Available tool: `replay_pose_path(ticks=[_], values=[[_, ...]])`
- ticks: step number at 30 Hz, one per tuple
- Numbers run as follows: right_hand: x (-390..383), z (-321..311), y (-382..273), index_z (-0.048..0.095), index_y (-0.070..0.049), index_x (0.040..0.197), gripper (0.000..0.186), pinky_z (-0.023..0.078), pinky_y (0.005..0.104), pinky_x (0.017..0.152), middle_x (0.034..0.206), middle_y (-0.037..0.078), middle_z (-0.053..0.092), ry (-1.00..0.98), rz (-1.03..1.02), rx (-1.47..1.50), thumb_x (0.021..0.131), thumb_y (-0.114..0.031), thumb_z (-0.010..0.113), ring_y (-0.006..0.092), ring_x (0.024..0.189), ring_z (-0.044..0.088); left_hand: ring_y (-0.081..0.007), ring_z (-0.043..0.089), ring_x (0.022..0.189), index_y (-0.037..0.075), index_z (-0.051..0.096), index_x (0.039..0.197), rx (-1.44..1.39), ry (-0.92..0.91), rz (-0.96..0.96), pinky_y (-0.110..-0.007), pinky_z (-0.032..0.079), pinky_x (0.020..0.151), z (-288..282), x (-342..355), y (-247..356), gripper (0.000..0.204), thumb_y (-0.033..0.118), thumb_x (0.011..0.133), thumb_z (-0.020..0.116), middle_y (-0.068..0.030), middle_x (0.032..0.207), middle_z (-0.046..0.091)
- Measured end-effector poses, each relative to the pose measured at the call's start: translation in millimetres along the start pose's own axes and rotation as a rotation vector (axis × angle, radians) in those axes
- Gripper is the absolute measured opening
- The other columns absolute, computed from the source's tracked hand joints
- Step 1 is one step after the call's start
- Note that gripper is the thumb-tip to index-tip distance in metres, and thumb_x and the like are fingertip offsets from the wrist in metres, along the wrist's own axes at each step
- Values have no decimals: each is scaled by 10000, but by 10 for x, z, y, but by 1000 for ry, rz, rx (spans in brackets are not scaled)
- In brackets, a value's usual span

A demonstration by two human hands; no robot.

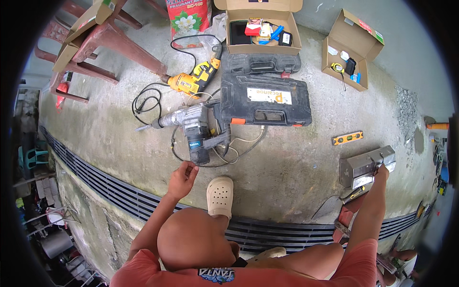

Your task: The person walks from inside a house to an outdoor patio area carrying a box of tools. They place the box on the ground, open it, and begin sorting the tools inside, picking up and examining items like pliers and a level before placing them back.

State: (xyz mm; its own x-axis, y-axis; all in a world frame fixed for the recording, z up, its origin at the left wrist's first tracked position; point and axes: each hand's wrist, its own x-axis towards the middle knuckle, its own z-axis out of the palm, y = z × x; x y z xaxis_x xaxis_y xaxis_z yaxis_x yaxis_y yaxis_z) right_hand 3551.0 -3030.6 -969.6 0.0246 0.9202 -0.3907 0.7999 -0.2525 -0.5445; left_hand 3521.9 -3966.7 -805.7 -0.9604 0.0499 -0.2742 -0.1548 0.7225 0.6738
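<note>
My right hand (381, 172) has its fingers closed on the shiny folded sheet-metal box (367, 166), lying on the concrete floor (287, 162) to my right, long axis running left-right. My left hand (181, 179) hovers half-curled, empty, just short of the grey rotary hammer (191, 125).

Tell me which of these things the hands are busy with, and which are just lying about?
In hand:
- right hand on the metal box
- left hand, empty, nearest the grey rotary hammer

Lying about:
- yellow drill
- black tool cases
- orange level
- two open cardboard boxes
- red plastic chair
</note>
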Motion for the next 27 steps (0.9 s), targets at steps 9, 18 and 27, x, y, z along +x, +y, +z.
replay_pose_path(ticks=[9, 18, 27], values=[[-3433, 873, -662, 488, 85, 1378, 659, 457, 492, 1060, 1379, 317, 527, 339, -1176, -406, 940, -355, 708, 461, 1248, 544, -360, 598, 1128, 54, 561, 1258, 209, -45, 291, -454, 511, 910, -464, 1784, 434, 491, 319, 904, 774, -183, 1259, 588], [-5830, 2487, -989, 656, -104, 1190, 369, 380, 457, 1107, 1138, 83, 689, -666, -1682, -895, 927, -361, 685, 261, 1209, 583, -597, -7, 1508, 379, 447, 1522, 763, -598, 710, -741, 84, 1177, 390, 3200, 1135, 656, 468, 917, 684, -159, 1711, 44], [-5565, 2182, -1724, 623, -95, 1041, 389, 521, 434, 854, 966, 110, 710, -728, -1742, -726, 968, -476, 615, 311, 947, 706, -337, 504, 1380, 239, 517, 1491, 321, -789, 951, -430, 472, 1092, -85, 3984, 1742, 773, 376, 794, 821, -155, 1542, 466]])
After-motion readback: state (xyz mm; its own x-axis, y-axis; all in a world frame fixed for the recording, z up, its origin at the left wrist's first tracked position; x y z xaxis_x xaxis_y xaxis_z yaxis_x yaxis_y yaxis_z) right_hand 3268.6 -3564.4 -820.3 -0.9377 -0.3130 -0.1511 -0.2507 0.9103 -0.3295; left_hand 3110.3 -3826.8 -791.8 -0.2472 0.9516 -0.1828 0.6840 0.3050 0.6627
